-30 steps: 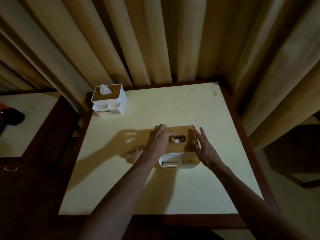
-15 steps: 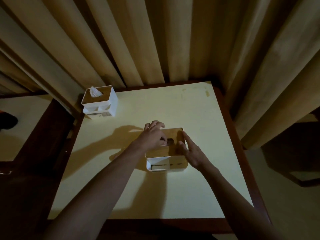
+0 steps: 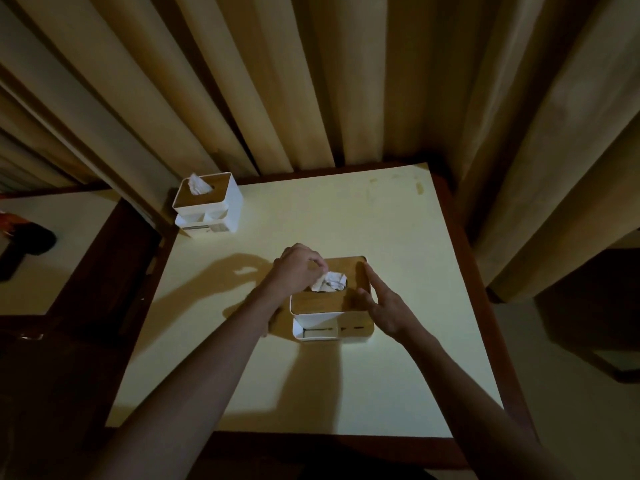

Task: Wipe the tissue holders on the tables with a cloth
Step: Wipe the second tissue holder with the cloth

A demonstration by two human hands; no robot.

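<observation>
Far left: part of a second pale surface (image 3: 52,258) with a dark object (image 3: 24,245) on it, too dim to identify. Separated from the main pale yellow square surface (image 3: 346,375), trimmed in dark wood, by a dark gap. Behind both, long beige pleated curtains (image 3: 311,81) hanging down to the far edge.

At the far left corner of the main surface: a white rectangular tissue holder with a wooden lid (image 3: 207,206), a white tissue poking up through the slot, front compartments facing the camera. Untouched, well apart from either hand, probably parked there out of the way.

Toward the middle: left hand (image 3: 294,268) reaching in from the lower left, fingers (image 3: 317,263) curled and pinching a crumpled white tissue (image 3: 329,282) that sticks up from the slot of a second white tissue holder with a wooden lid (image 3: 325,299). Likely teasing the tissue upright so it stands ready for use.

Just to the right: right hand (image 3: 384,306) laid against the right side of that lid, fingers straight and holding nothing, seemingly bracing the holder so it does not slide or lift under the pull.

No cloth in view. Wiping itself not under way here; this looks like tidying of the near holder.
</observation>
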